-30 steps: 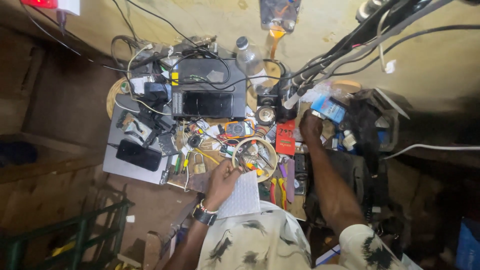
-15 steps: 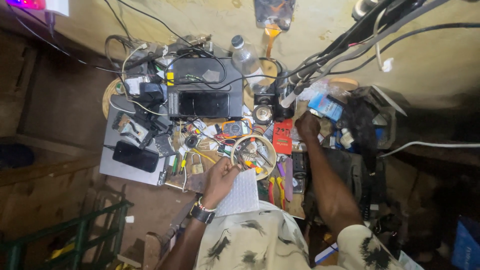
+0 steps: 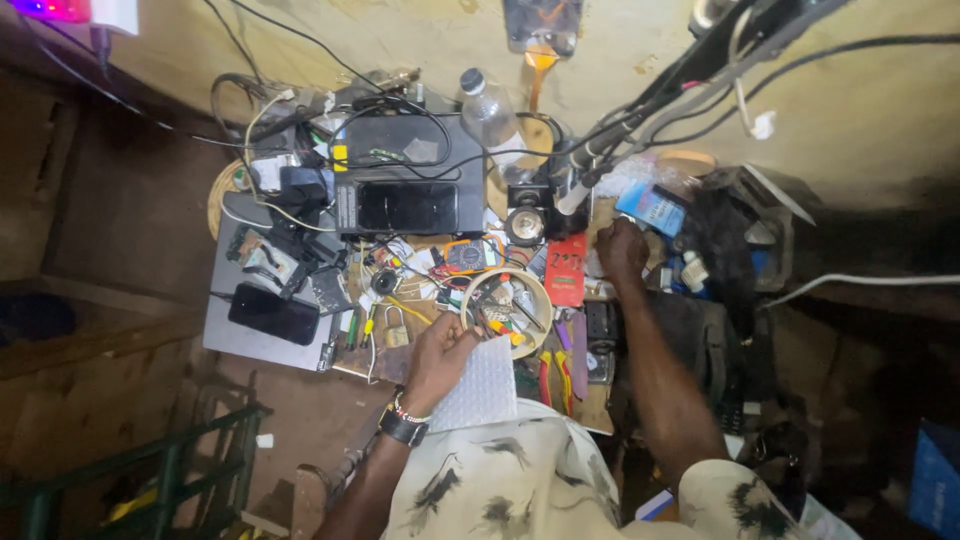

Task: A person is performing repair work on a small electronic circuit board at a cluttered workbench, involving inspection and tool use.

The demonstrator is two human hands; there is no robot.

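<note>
Left hand [image 3: 440, 352] rests curled beside a round pale-rimmed bowl [image 3: 507, 300] of small parts, its fingertips pinching something too small to tell, over a white dimpled mat [image 3: 486, 386]. Right hand [image 3: 622, 250], loosely closed, touches clutter on the crowded worktop [image 3: 262, 345] near a flat red card [image 3: 566, 270].

Shirt [image 3: 520, 480] showing cream ground with dark blotch pattern. Wristwatch [image 3: 403, 427] looking black, beaded bracelet [image 3: 408, 410] beside it showing red and white. Pad [image 3: 485, 385] showing white, dotted texture. Round bowl [image 3: 507, 298] showing cream rim. Card [image 3: 567, 270] glowing red. Pliers [image 3: 553, 372] showing red and yellow handles. Phone [image 3: 273, 314] lying black on grey laptop [image 3: 240, 345]. Box [image 3: 652, 208] showing blue.
</note>
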